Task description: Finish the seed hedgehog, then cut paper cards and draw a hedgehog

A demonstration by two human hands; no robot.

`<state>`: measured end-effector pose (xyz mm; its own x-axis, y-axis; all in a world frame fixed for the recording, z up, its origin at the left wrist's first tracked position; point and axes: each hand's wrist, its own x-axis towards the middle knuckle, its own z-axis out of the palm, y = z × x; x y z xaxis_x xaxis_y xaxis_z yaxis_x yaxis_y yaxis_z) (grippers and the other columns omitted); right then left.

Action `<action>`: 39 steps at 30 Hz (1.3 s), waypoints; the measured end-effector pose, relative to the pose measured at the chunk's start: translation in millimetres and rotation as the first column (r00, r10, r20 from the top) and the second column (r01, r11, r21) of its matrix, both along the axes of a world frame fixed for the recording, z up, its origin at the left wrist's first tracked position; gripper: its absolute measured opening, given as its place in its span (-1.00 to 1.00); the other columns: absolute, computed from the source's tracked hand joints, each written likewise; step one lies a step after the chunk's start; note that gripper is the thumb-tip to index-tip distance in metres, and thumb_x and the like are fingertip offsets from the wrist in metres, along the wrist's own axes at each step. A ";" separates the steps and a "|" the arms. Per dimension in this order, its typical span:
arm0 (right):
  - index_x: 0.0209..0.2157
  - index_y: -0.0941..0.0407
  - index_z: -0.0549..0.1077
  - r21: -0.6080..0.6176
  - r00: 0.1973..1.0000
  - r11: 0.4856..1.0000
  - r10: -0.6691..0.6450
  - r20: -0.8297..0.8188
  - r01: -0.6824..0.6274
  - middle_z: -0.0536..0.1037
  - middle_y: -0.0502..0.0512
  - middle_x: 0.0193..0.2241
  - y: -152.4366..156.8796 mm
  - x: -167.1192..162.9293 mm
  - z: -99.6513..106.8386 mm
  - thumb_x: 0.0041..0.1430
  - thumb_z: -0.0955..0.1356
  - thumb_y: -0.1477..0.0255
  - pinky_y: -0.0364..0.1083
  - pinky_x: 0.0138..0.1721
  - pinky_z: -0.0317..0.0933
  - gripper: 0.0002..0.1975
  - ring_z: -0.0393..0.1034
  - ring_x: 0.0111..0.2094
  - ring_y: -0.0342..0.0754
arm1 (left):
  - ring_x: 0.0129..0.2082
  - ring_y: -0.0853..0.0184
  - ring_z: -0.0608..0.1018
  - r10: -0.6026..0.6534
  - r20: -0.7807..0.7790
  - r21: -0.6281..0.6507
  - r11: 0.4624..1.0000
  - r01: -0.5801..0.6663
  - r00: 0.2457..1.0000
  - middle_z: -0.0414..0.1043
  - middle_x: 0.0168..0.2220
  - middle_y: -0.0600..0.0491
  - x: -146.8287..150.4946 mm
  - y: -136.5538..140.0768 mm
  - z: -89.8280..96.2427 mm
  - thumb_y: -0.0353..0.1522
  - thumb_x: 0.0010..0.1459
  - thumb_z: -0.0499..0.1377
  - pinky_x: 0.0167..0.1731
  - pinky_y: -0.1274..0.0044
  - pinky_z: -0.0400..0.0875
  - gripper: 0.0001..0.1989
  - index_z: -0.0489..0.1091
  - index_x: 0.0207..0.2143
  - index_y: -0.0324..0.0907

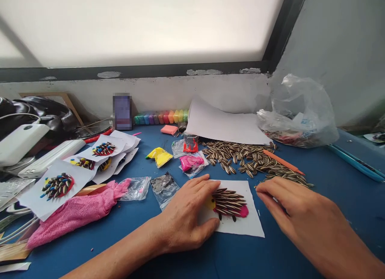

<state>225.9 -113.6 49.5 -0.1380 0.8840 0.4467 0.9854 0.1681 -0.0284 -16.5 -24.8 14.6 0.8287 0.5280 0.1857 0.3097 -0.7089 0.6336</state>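
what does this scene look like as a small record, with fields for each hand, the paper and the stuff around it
left hand: the left hand lies over the left part of the paper
right hand: the right hand is just right of the paper; whether it holds anything is unclear
on paper: seeds in rows, with pink clay at the right end
behind paper: loose seeds, orange stick
left side: pink cloth, yellow packet
back right: clear plastic bag
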 end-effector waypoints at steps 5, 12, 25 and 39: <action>-0.42 0.01 0.54 -0.146 0.998 0.988 -0.037 0.041 0.043 0.58 0.03 -0.45 25.1 21.8 8.2 0.28 0.26 0.39 -0.08 -0.59 0.16 -0.75 0.49 -0.49 -0.01 | 0.34 0.01 0.21 0.008 0.008 -0.001 1.000 -0.008 1.000 0.31 0.24 -0.17 0.4 0.3 0.8 -0.38 0.09 0.17 0.29 0.11 0.16 -0.35 0.15 0.25 -0.23; -0.30 0.05 0.63 -0.281 0.991 0.956 -0.053 0.121 0.085 0.61 0.08 -0.36 64.3 19.9 -1.1 0.28 0.29 0.51 -0.06 -0.35 0.30 -0.74 0.52 -0.29 0.02 | 0.34 0.04 0.22 0.023 0.049 0.026 0.999 -0.024 0.999 0.31 0.25 -0.14 0.5 -0.3 -8.2 -0.36 0.09 0.17 0.30 0.14 0.15 -0.34 0.15 0.26 -0.21; -0.34 0.17 0.49 -0.302 0.992 0.953 -0.004 0.128 0.042 0.52 0.18 -0.30 77.0 22.5 -16.6 0.26 0.28 0.56 0.01 -0.21 0.31 -0.85 0.46 -0.25 0.06 | 0.34 0.08 0.22 0.021 0.092 0.053 0.998 -0.026 0.996 0.30 0.25 -0.11 0.0 -0.5 -15.5 -0.37 0.09 0.16 0.30 0.17 0.15 -0.33 0.14 0.27 -0.20; -0.37 0.10 0.44 -0.230 0.998 0.972 -0.054 -0.013 0.050 0.55 0.07 -0.38 71.7 34.2 -11.0 0.28 0.26 0.52 -0.06 -0.31 0.28 -0.84 0.46 -0.33 -0.01 | 0.34 0.11 0.22 0.022 0.096 0.067 0.997 -0.029 0.995 0.30 0.26 -0.08 -0.2 -0.9 -18.7 -0.38 0.08 0.16 0.31 0.21 0.13 -0.32 0.13 0.28 -0.17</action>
